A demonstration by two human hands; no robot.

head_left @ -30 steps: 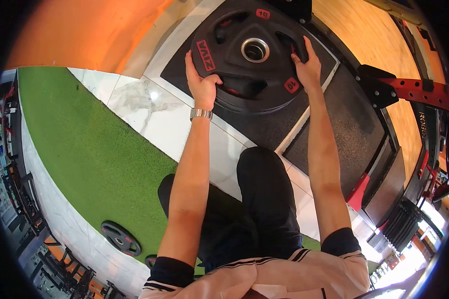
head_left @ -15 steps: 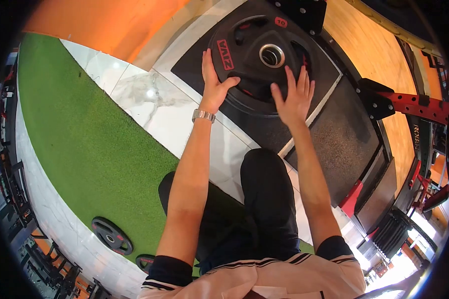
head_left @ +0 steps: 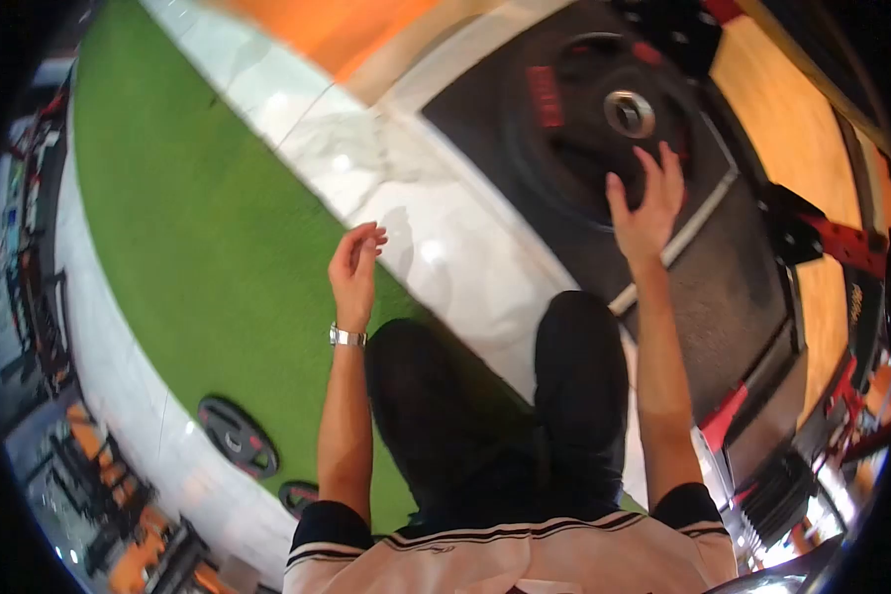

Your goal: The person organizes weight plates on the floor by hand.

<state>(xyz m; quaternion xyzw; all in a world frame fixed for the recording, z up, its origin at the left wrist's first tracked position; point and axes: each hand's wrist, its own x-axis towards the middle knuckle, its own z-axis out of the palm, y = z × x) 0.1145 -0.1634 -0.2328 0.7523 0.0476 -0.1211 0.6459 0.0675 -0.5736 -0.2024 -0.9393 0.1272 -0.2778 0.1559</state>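
A black weight plate (head_left: 583,148) with red label patches and a metal-ringed centre hole lies flat on a dark rubber mat (head_left: 485,99). My right hand (head_left: 647,213) is at its near edge with thumb and fingers spread, not gripping it; motion blur hides whether the fingertips touch. Away to the left, my left hand (head_left: 352,269) hangs above the edge of the green turf (head_left: 198,198). Its fingers are loosely bent with nothing in them, and a metal watch (head_left: 347,337) circles that wrist.
Two smaller-looking plates, one black plate (head_left: 238,436) and one partly hidden plate (head_left: 298,497), lie at the lower left. White marble tiles (head_left: 445,238) run between turf and mat. A red perforated rack bar (head_left: 846,245) stands at the right, beside a wooden platform (head_left: 777,109).
My left hand has come off the plate and swung down to the left over the turf. The right hand stays by the plate. The view has shifted, and the plate appears farther right.
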